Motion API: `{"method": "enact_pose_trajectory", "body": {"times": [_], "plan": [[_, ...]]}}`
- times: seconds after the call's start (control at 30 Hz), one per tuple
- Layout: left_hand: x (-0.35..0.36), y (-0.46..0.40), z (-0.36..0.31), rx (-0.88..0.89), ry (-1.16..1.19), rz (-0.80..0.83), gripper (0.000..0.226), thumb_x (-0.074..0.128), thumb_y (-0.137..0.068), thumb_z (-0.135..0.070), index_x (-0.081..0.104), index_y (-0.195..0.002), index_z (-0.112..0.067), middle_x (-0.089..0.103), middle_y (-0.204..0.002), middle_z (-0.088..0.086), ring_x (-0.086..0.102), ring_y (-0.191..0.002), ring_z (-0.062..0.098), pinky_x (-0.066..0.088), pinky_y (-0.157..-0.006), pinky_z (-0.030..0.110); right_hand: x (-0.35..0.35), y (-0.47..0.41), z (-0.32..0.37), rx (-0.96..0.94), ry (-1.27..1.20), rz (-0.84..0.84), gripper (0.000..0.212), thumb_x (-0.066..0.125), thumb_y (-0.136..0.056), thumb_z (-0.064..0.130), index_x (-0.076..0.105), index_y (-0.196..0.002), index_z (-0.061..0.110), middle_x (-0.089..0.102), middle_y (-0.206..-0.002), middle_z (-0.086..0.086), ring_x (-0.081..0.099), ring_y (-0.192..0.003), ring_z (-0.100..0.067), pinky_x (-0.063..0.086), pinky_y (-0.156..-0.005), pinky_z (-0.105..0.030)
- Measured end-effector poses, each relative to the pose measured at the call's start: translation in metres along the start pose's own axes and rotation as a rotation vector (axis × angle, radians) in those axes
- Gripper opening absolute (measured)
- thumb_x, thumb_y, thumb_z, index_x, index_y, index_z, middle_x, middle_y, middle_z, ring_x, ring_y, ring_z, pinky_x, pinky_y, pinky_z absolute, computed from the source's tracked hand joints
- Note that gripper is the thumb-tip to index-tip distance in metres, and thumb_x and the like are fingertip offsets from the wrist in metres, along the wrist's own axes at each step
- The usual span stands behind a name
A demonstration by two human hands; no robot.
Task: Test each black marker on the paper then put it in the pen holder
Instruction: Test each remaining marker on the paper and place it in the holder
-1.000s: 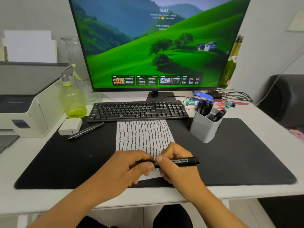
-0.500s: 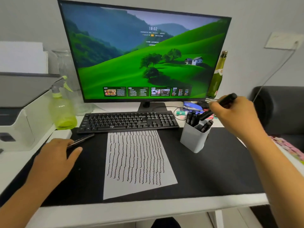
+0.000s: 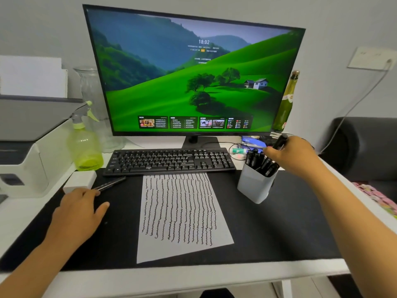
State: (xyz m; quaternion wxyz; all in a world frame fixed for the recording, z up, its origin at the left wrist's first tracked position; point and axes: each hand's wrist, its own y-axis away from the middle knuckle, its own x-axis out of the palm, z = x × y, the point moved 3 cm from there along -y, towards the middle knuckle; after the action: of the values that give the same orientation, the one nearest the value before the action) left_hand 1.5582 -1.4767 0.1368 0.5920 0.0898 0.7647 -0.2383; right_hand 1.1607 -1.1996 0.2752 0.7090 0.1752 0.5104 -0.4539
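Note:
My right hand (image 3: 294,157) grips a black marker (image 3: 280,141) just above the grey pen holder (image 3: 254,186), which holds several black markers (image 3: 261,161). The held marker tilts, its lower end hidden by my fingers. A white paper (image 3: 180,214) covered in wavy black test lines lies on the black desk mat (image 3: 279,229). Another black marker (image 3: 110,183) lies on the mat at the left, below the keyboard corner. My left hand (image 3: 78,211) rests flat on the mat, its fingertips touching that marker's near end.
A black keyboard (image 3: 169,160) and a large monitor (image 3: 193,72) stand behind the paper. A green spray bottle (image 3: 84,145), a white box (image 3: 79,180) and a printer (image 3: 21,151) are at the left. A green glass bottle (image 3: 286,104) and cables sit behind the holder.
One second ago both hands held the marker over the paper. My right hand has carried it to the pen holder and lowered it a little; my left hand has moved left to the lying marker.

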Motion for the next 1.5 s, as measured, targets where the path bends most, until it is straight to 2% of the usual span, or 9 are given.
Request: {"method": "enact_pose_trajectory", "body": {"times": [0.17, 0.33, 0.53, 0.73, 0.93, 1.07, 1.2, 1.37, 1.5], "plan": [[0.002, -0.002, 0.0, -0.001, 0.011, 0.017, 0.052, 0.067, -0.08, -0.045, 0.057, -0.123, -0.017, 0.056, -0.124, 0.013, 0.054, -0.112, 0.028, 0.051, -0.087, 0.047, 0.016, -0.002, -0.001, 0.037, 0.096, 0.084, 0.05, 0.071, -0.083, 0.055, 0.048, -0.058, 0.018, 0.052, -0.059, -0.003, 0.052, -0.065, -0.027, 0.035, -0.052, -0.029], [0.003, -0.003, -0.003, 0.023, 0.027, 0.019, 0.049, 0.065, -0.082, -0.044, 0.057, -0.123, -0.019, 0.058, -0.118, 0.007, 0.058, -0.103, 0.023, 0.053, -0.08, 0.04, 0.032, -0.002, -0.002, 0.043, 0.215, 0.186, 0.05, 0.066, -0.078, 0.069, 0.056, -0.072, 0.02, 0.061, -0.082, -0.006, 0.057, -0.094, -0.031, 0.048, -0.078, -0.039], [0.007, -0.008, -0.001, 0.048, 0.062, 0.021, 0.043, 0.064, -0.083, -0.042, 0.059, -0.12, -0.021, 0.06, -0.113, 0.004, 0.059, -0.101, 0.02, 0.054, -0.082, 0.039, 0.027, 0.002, 0.001, 0.017, 0.232, 0.284, 0.05, 0.068, -0.077, 0.068, 0.071, -0.091, 0.02, 0.067, -0.086, -0.002, 0.062, -0.092, -0.028, 0.054, -0.088, -0.044], [0.002, -0.017, 0.003, 0.076, -0.044, -0.111, 0.051, 0.065, -0.083, -0.042, 0.056, -0.125, -0.016, 0.058, -0.122, 0.008, 0.054, -0.109, 0.026, 0.052, -0.084, 0.044, -0.008, 0.02, 0.002, -0.038, 0.041, 0.083, 0.057, 0.08, -0.075, 0.053, 0.07, -0.118, 0.019, 0.067, -0.126, -0.012, 0.061, -0.112, -0.035, 0.05, -0.092, -0.044], [0.003, -0.036, -0.001, 0.111, -0.216, -0.052, 0.043, 0.055, -0.088, -0.046, 0.057, -0.125, -0.023, 0.063, -0.113, 0.003, 0.055, -0.102, 0.023, 0.049, -0.08, 0.038, -0.015, 0.074, 0.007, -0.204, -0.071, -0.49, 0.023, 0.074, -0.083, 0.015, 0.073, -0.105, 0.008, 0.071, -0.105, -0.022, 0.059, -0.102, -0.041, 0.04, -0.094, -0.046], [0.007, -0.045, -0.005, 0.102, -0.245, 0.101, 0.034, 0.053, -0.091, -0.044, 0.06, -0.115, -0.022, 0.058, -0.104, 0.004, 0.054, -0.089, 0.019, 0.049, -0.073, 0.035, 0.01, 0.119, 0.025, -0.314, -0.211, -0.433, 0.017, 0.072, -0.081, 0.004, 0.069, -0.094, 0.014, 0.067, -0.097, -0.012, 0.056, -0.095, -0.033, 0.036, -0.08, -0.036], [0.003, -0.04, -0.014, 0.077, 0.021, 0.24, 0.025, 0.051, -0.094, -0.039, 0.061, -0.109, -0.021, 0.056, -0.091, 0.001, 0.056, -0.075, 0.014, 0.052, -0.069, 0.034, 0.041, 0.152, 0.04, -0.461, -0.337, -0.293, 0.024, 0.073, -0.078, 0.001, 0.068, -0.09, 0.021, 0.062, -0.089, 0.008, 0.053, -0.087, -0.012, 0.042, -0.078, -0.028], [-0.022, -0.001, -0.05, 0.055, 0.732, 0.355, 0.007, 0.057, -0.091, -0.039, 0.061, -0.091, -0.033, 0.07, -0.08, -0.003, 0.067, -0.069, 0.012, 0.051, -0.056, 0.022, 0.09, 0.172, 0.058, -0.395, -0.604, 0.087, 0.028, 0.069, -0.086, 0.007, 0.067, -0.087, 0.035, 0.07, -0.09, 0.011, 0.064, -0.086, -0.007, 0.047, -0.067, -0.01], [-0.03, 0.035, -0.085, 0.016, 1.228, 0.566, 0.016, 0.06, -0.091, -0.029, 0.069, -0.098, -0.017, 0.074, -0.092, 0.006, 0.071, -0.085, 0.021, 0.056, -0.073, 0.034, 0.127, 0.184, 0.081, -0.315, -0.662, 0.431, 0.018, 0.061, -0.096, 0.033, 0.062, -0.113, 0.04, 0.071, -0.1, 0.021, 0.065, -0.091, -0.001, 0.049, -0.075, -0.012]]}}
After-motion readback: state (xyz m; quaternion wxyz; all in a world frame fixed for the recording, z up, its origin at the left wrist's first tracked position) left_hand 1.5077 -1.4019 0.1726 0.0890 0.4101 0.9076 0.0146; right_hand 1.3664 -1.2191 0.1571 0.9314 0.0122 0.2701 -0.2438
